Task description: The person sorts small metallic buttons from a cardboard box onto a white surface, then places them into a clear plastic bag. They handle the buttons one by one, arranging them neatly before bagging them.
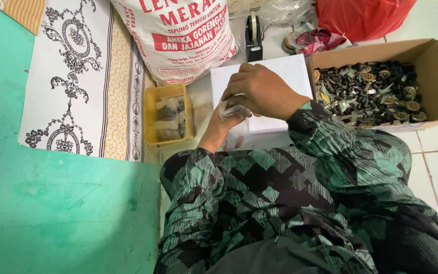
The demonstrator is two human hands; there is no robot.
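- Both hands meet over the white box [285, 76], right in front of the person's chest.
- The small clear bag [231, 109] sits between them: the left hand [224, 124] comes up from below and pinches its lower part, the right hand [262, 89] arches over the top, fingers curled onto its mouth.
- So the bag lies under the right hand and above the left, touching both; its long axis looks roughly upright, though the right hand hides most of it.
- What is inside the bag I cannot tell.
- The carton [381, 91] of dark metal parts lies on the right-hand side, near the right sleeve, so the right hand is the nearer one to it.
- The yellow tray [153, 109] with filled bags lies on the left side, just beside the left wrist.
- A printed sack [178, 35] and a tape dispenser [253, 35] stand beyond the box.
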